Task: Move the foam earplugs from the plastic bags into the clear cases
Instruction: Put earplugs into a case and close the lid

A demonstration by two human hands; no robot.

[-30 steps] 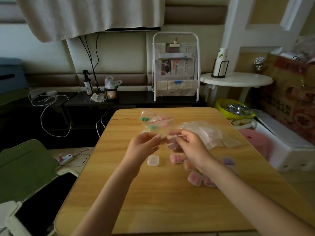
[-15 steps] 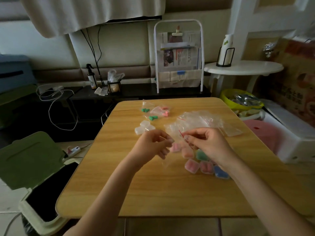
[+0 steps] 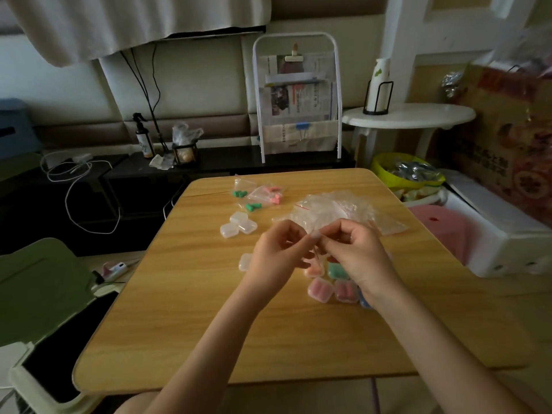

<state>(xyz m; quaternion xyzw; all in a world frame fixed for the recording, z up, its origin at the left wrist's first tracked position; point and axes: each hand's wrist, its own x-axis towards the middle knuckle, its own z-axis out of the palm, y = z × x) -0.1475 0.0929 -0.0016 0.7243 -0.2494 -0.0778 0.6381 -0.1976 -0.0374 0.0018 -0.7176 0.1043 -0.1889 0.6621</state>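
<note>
Dim room, wooden worktop (image 3: pixel 209 324) in front of a padded wall, with a white paper rack (image 3: pixel 297 97) behind it.

Change over the last second: both hands have dropped from chest height to just above the worktop middle. The small zip bag they carried before is now pulled in tight between them. Left hand (image 3: pixel 276 258) and right hand (image 3: pixel 358 258) meet fingertip to fingertip and pinch the mouth of that plastic bag (image 3: pixel 315 258). Its red seal line shows between the fingers. Bag body hangs below, contents look pinkish, but mostly hidden, so can't confirm the count.

Reading: this is the opening step for one more bag, earplugs not out yet.

State of stock:
- Filled cases sit under the right wrist: pink case (image 3: pixel 320 289), a second pink one beside it, green case (image 3: pixel 337 270) just behind. A blue one is mostly covered by the forearm.
- Empty clear cases (image 3: pixel 239 224), three in a cluster, far-left of the hands. One more single clear case (image 3: pixel 245 261) just left of the left hand, likely the next target.
- Unopened bags at the far edge: green earplugs (image 3: pixel 239 193), pink earplugs (image 3: pixel 270 194).
- Pile of spent bags (image 3: pixel 334 209) behind the hands.

So roughly half done by my estimate. Several bags are left, and the empties look like enough to cover them.

Risk: bag is thin, and foam plugs could pop out onto the worktop when the seal gives.
</note>
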